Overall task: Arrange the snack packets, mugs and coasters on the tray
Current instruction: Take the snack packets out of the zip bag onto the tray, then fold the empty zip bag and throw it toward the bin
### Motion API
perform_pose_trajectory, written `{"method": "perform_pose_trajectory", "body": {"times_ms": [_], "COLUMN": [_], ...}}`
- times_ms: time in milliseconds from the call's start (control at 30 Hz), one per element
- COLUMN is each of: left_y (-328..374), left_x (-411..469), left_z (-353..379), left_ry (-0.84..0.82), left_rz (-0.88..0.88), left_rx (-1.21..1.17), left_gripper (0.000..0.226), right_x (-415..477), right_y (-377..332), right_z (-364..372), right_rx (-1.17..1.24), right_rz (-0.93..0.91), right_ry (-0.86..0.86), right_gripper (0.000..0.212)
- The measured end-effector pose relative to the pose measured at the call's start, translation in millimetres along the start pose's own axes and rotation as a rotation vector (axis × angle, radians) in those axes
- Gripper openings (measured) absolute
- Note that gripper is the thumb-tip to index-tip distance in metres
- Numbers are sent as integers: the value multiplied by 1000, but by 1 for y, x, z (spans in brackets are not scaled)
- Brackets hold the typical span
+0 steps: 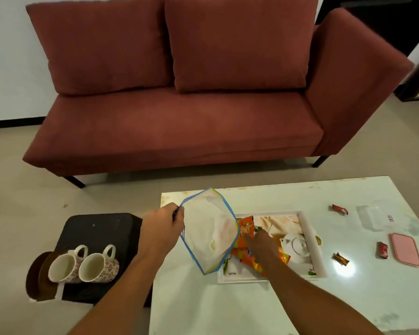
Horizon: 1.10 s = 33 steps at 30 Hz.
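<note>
My left hand grips the rim of a clear zip bag with a blue edge and holds it up over the left end of the white tray. My right hand is down on the tray, fingers on an orange snack packet. More orange packets lie under that hand. Two floral mugs lie on their sides on a black stool, with brown coasters behind them.
Small red wrapped snacks, a brown one, a pink lid and a clear box lie on the white table right of the tray. A red sofa stands beyond.
</note>
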<state>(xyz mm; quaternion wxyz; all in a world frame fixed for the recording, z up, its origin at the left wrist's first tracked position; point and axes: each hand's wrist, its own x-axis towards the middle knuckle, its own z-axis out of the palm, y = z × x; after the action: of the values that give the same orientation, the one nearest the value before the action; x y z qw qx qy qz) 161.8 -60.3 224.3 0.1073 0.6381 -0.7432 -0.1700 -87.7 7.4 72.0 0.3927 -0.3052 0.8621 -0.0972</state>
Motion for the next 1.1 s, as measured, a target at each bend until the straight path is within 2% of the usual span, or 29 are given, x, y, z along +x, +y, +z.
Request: {"method": "perform_pose_trajectory", "body": {"times_ms": [100, 167, 233, 300, 367, 433, 500, 633, 700, 767, 867, 967, 1033, 1100], "left_y": [24, 48, 77, 110, 143, 173, 200, 233, 242, 240, 217, 209, 221, 239], "left_x": [22, 39, 54, 63, 66, 66, 64, 64, 66, 69, 78, 69, 58, 50], "left_z": [-46, -92, -142, -192, -235, -273, -305, -346, -361, -372, -361, -322, -298, -281], "left_ry": [-234, -389, -443, -471, -515, -555, -573, -562, -544, -550, -681, -690, -646, -455], "left_rz": [113, 202, 324, 392, 398, 417, 447, 430, 416, 344, 256, 272, 322, 359], "left_rx": [-82, -118, -114, -195, -292, -323, -324, -367, -425, -587, -1106, -1366, -1322, -1210], "left_gripper": [28, 23, 21, 21, 23, 25, 24, 25, 33, 54, 102, 124, 118, 86], "right_x": [-21, -42, -75, -117, -154, -187, -207, -222, -224, -223, -220, -212, -209, -205], "right_y": [-25, -56, -91, -121, -140, -147, -148, -148, -150, -151, -156, -162, -165, -165], "right_z": [-51, -106, -165, -218, -254, -283, -303, -332, -351, -373, -406, -438, -452, -463], "right_rx": [22, 31, 36, 100, 172, 252, 319, 505, 614, 722, 917, 1040, 1047, 991], "right_rz": [-212, -478, -722, -901, -992, -1046, -1116, -1208, -1214, -1210, -1153, -1114, -1104, -1099], "right_ry": [87, 33, -98, -293, -487, -545, -428, -165, -59, 43, 136, 197, 200, 211], "right_gripper": [65, 88, 100, 94, 78, 72, 65, 24, 24, 18, 8, 14, 15, 16]}}
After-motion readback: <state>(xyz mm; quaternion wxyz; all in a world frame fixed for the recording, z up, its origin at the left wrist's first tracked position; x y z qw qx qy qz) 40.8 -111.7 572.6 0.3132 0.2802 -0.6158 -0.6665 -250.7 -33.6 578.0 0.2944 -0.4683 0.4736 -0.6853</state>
